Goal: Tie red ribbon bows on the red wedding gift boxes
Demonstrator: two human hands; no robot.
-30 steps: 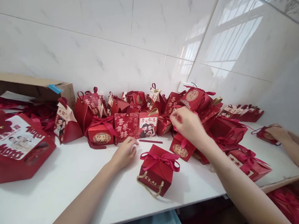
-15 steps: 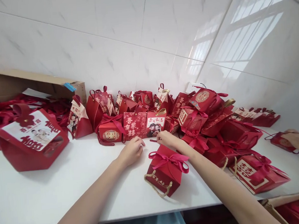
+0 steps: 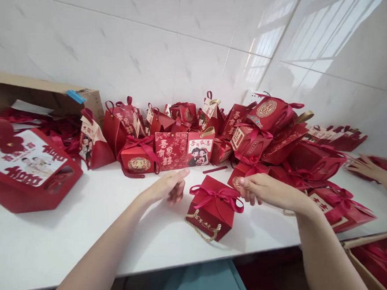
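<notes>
A red gift box [image 3: 213, 207] with a pink-red ribbon bow [image 3: 217, 197] on its lid and a twisted gold rope handle [image 3: 202, 232] stands on the white table in front of me. My left hand [image 3: 170, 186] is beyond its left side, holding nothing, thumb apart from loosely bent fingers. Just to the right of the bow, my right hand [image 3: 261, 191] hangs with its fingers loosely bent and no object visible in it. Whether it touches the ribbon is hard to make out. Behind the box lies a thin dark red strap [image 3: 215, 169].
Several red gift boxes [image 3: 267, 117] are piled along the tiled wall. At left stand a large house-shaped box [image 3: 32, 169] and a cardboard carton [image 3: 93, 101] of red ribbons. Another person's hand [image 3: 367, 168] works at far right. A second carton [image 3: 364, 261] sits below the table edge.
My right hand has moved back and right from the strap to beside the bow. My left hand has turned and its fingers have spread. The camera view has shifted slightly.
</notes>
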